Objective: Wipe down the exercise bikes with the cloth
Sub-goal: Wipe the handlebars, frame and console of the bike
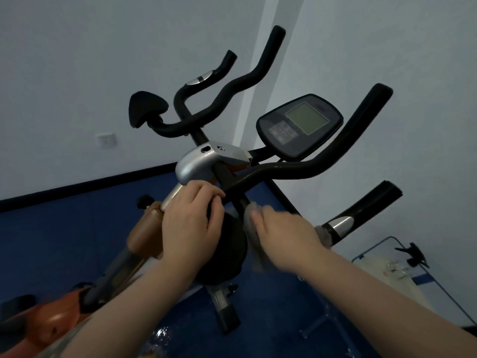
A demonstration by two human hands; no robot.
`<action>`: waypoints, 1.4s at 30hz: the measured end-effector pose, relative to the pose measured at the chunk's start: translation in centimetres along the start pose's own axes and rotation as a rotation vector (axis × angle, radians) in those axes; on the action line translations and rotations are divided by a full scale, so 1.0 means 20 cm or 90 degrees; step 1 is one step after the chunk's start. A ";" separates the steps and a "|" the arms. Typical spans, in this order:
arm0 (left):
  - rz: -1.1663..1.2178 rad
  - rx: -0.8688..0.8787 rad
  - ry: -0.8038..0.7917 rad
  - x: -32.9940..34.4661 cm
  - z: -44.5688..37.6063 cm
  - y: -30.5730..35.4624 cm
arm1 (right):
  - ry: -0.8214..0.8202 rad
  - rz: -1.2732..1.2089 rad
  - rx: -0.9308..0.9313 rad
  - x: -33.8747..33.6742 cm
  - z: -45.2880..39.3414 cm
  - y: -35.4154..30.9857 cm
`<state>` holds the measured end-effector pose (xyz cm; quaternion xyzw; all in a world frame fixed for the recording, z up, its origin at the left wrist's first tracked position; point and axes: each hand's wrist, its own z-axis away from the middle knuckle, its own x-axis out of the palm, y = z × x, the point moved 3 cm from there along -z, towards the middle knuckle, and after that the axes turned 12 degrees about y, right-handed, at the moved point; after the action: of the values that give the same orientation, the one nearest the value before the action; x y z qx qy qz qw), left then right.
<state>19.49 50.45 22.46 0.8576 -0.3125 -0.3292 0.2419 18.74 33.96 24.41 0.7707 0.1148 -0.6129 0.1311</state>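
Note:
An exercise bike fills the view, with black handlebars [296, 167], a display console [300, 125] and a silver stem cover [198, 164]. My left hand [191, 223] grips the black padded part near the stem, just under the handlebar. My right hand [284, 233], blurred, presses a grey cloth [251, 228] against the black bar below the handlebar. The cloth also shows behind my right wrist. The bike's orange frame [144, 233] runs down to the lower left.
Blue floor matting [64, 228] lies below, meeting a white wall [77, 73] with a socket [107, 140]. A blue wire-frame rack [402, 257] holding a pale bag stands at the lower right. A black base foot [227, 319] of the bike rests on the floor.

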 end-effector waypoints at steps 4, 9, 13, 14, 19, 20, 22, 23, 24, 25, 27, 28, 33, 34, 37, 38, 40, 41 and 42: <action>-0.002 0.017 -0.008 0.01 -0.01 0.00 | -0.019 -0.070 0.047 0.03 0.02 -0.01; 0.029 0.027 -0.021 -0.01 -0.02 0.00 | -0.012 -0.240 0.205 0.11 -0.21 -0.05; 0.067 0.013 -0.067 -0.03 -0.03 0.01 | 0.098 -0.007 0.100 0.03 -0.01 -0.05; 0.072 0.013 -0.079 -0.04 -0.04 0.03 | 0.140 0.033 0.049 0.00 0.07 -0.05; 0.182 0.056 -0.157 0.03 -0.11 0.26 | 0.151 0.113 -0.202 -0.14 0.23 0.27; 0.201 0.052 -0.186 0.06 -0.12 0.31 | 0.177 0.137 -0.207 -0.20 0.23 0.39; 0.207 0.030 -0.254 0.14 -0.11 0.39 | 0.241 0.163 -0.178 -0.26 0.20 0.53; 0.208 0.008 -0.284 0.18 -0.10 0.41 | 0.285 0.155 -0.123 -0.25 0.21 0.52; 0.206 -0.017 -0.306 0.21 -0.09 0.42 | 0.335 0.125 -0.050 -0.21 0.22 0.49; 0.201 -0.038 -0.316 0.24 -0.07 0.42 | 0.384 0.084 0.008 -0.14 0.24 0.44; 0.185 -0.065 -0.308 0.25 -0.06 0.39 | 0.402 0.048 -0.009 -0.04 0.28 0.37; 0.176 -0.069 -0.301 0.25 -0.06 0.37 | 0.385 0.071 -0.071 -0.05 0.28 0.39; 0.132 -0.014 -0.328 0.24 -0.05 0.38 | 0.336 0.291 -0.333 -0.33 0.18 0.68; 0.126 -0.007 -0.328 0.24 -0.05 0.38 | 0.340 0.312 -0.336 -0.36 0.16 0.73; 0.122 -0.009 -0.317 0.24 -0.05 0.39 | 0.343 0.235 -0.272 -0.42 0.10 0.83; 0.121 -0.009 -0.315 0.24 -0.05 0.39 | 0.352 0.192 -0.238 -0.43 0.10 0.85; 0.122 -0.010 -0.315 0.25 -0.05 0.40 | 0.411 0.084 -0.100 -0.40 0.13 0.85; 0.124 -0.011 -0.313 0.24 -0.05 0.40 | 0.461 0.016 0.015 -0.36 0.15 0.83; 0.125 -0.012 -0.309 0.24 -0.05 0.40 | 0.509 -0.045 0.157 -0.31 0.17 0.80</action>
<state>20.14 41.79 26.11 0.7165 -0.4402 -0.5034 0.1987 19.58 17.71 30.69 0.9534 0.1086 -0.2787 -0.0382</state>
